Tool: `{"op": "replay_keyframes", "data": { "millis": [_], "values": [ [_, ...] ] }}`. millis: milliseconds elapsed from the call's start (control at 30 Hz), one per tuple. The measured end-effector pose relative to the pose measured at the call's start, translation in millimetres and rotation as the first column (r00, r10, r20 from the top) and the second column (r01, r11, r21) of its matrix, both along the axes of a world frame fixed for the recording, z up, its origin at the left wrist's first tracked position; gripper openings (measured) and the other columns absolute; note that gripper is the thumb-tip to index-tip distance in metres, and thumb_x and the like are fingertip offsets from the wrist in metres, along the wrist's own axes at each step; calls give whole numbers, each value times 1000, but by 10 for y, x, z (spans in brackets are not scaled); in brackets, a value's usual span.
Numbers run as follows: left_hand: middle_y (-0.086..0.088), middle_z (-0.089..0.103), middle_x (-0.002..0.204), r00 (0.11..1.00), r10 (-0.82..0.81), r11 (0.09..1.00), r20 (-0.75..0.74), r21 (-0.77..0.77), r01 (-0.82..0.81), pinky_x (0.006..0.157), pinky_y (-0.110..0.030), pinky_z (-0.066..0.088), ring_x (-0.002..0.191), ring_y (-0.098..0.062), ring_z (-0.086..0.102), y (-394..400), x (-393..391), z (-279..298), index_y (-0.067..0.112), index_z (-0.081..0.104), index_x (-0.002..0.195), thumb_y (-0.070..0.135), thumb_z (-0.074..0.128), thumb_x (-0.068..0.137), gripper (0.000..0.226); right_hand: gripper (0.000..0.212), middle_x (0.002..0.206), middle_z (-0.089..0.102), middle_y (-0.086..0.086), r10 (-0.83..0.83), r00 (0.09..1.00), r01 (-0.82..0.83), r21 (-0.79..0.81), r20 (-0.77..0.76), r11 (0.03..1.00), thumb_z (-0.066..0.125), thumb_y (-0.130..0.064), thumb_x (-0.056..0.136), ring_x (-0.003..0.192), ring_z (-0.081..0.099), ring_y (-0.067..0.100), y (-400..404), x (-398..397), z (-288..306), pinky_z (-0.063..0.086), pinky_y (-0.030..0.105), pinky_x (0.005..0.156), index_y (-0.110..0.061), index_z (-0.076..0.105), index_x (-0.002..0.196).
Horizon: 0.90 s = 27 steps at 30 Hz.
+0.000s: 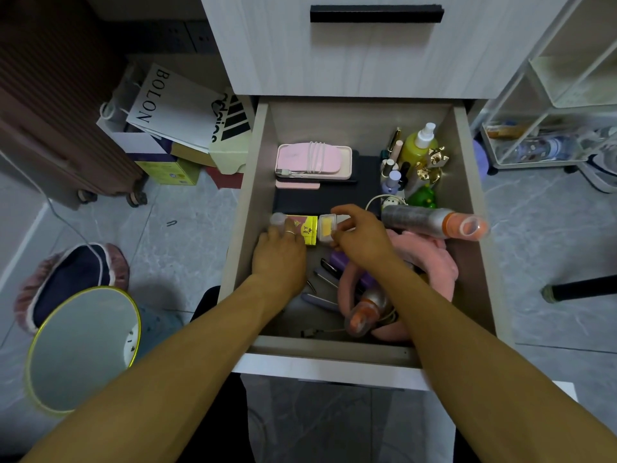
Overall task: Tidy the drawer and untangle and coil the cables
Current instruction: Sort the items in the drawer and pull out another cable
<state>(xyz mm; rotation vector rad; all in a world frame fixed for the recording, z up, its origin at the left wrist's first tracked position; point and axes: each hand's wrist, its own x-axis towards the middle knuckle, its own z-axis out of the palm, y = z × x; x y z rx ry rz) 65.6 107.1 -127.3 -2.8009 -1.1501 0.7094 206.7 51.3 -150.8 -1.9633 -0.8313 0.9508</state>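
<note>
White bag [167,105] beside the drawer [248,182] reads "BOLON" (black capitals).

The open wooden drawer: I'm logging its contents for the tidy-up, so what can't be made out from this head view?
- Small clear box with yellow contents: partly covered by the right hand.
- Yellow-and-red carton: print too small; near end under the left hand.
- Thin white cable: runs behind the grey orange-capped bottle.
- Drawer's near floor: hidden by both forearms.
</note>
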Motion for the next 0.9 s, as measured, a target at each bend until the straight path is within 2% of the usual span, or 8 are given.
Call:
{"op": "replay_keyframes", "data": {
  "millis": [100, 167, 233, 300, 433, 600, 767, 900],
  "values": [
    [-19, 26, 153, 999, -13, 1000, -38, 21, 14, 107, -40, 38, 131, -33, 41, 2, -17, 16, 7, 31, 147, 27, 57, 96, 61, 41, 81, 67, 2, -2, 999, 2, 1, 40, 1000, 62, 0, 86, 75, 64, 14, 3, -12, 10, 54, 24, 67, -19, 60, 122],
    [-19, 37, 146, 996, 80, 995, 33, -68, -78, 94, -37, 49, 114, -29, 58, 9, -31, -5, 4, 21, 150, 20, 58, 95, 68, 40, 83, 68, 4, 15, 998, -14, -11, 65, 1000, 63, 0, 85, 72, 60, 11, 15, -35, 15, 48, 19, 61, -19, 61, 121],
    [-19, 49, 135, 986, 150, 982, 71, -129, -141, 85, -35, 54, 100, -27, 64, 15, -39, -27, 4, 8, 152, 19, 59, 95, 78, 41, 84, 68, 3, 35, 995, -33, -24, 88, 999, 63, 1, 83, 71, 60, 11, 49, -63, 30, 48, 22, 64, -18, 62, 119],
    [-19, 49, 135, 985, 153, 982, 78, -127, -143, 83, -34, 54, 100, -26, 64, 9, -38, -29, 4, 8, 152, 20, 59, 95, 78, 40, 91, 71, 5, 46, 992, -43, -32, 118, 999, 63, 0, 81, 81, 64, 14, 130, -76, 25, 49, 24, 73, -16, 64, 117],
    [-21, 28, 149, 986, 115, 990, 123, -90, -104, 89, -36, 51, 115, -29, 54, 16, -48, -34, 6, 17, 149, 24, 62, 92, 75, 34, 109, 68, 8, 47, 985, -35, -73, 169, 997, 65, -6, 79, 104, 62, 25, 363, -115, 6, 51, 31, 88, -16, 66, 111],
    [-20, 5, 159, 994, 53, 997, 97, -57, -48, 91, -34, 49, 122, -30, 50, 22, -45, -25, 3, 10, 152, 29, 63, 91, 84, 30, 112, 62, 15, 136, 933, -91, -150, 332, 985, 62, -9, 82, 102, 59, 31, 385, -195, -68, 49, 34, 82, -10, 64, 112],
    [-13, 28, 153, 991, 84, 994, 100, -81, -76, 81, -32, 54, 100, -24, 63, 48, -34, -62, 0, 8, 153, 28, 61, 92, 85, 37, 114, 54, 17, 192, 892, -113, -209, 409, 971, 65, -17, 83, 102, 56, 35, 325, -204, -109, 48, 38, 80, -10, 54, 118],
    [-13, 33, 150, 992, 78, 989, 95, -131, -65, 83, -32, 52, 102, -23, 63, 70, -33, -94, 1, 9, 153, 28, 56, 96, 78, 43, 122, 47, 13, 330, 752, -238, -231, 571, 943, 61, -32, 87, 111, 47, 32, 272, -257, -86, 41, 36, 79, -15, 53, 126]
  ]
}}
